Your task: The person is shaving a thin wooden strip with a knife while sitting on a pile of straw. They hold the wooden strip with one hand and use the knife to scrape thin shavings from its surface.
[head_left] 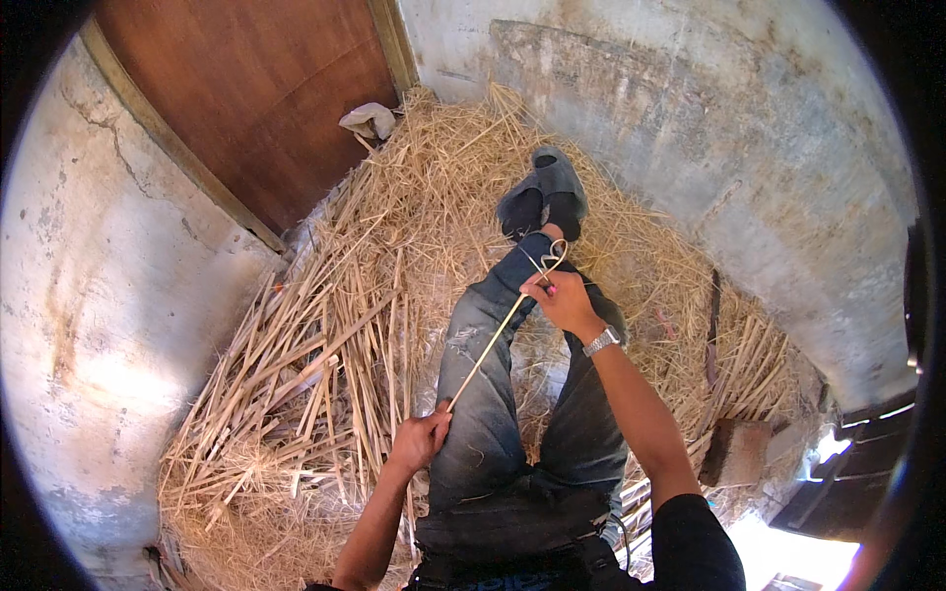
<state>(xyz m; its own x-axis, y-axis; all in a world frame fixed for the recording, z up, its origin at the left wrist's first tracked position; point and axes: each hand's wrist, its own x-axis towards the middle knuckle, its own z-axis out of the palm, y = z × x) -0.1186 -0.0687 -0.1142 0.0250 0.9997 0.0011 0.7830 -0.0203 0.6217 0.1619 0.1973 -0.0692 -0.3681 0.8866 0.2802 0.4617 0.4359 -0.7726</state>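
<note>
A thin, pale bamboo strip (484, 356) runs slantwise above my outstretched legs. My left hand (421, 439) is closed on its lower end, beside my left thigh. Higher up, over my shins, my right hand (566, 301) pinches the same strip. Beyond the right fingers a curled loop (558, 252) of pale strip sticks up near my ankles, with a thin whitish line next to it. A small pink spot shows at the right fingers; what it belongs to is too small to tell. A metal watch (602, 341) circles my right wrist.
Long split bamboo strips (325, 384) lie piled on my left, and fine shavings (443, 167) cover the floor. More strips (759, 364) and a brown block (737, 451) are at the right. Worn walls (709, 118) and a brown door (256, 89) enclose the corner.
</note>
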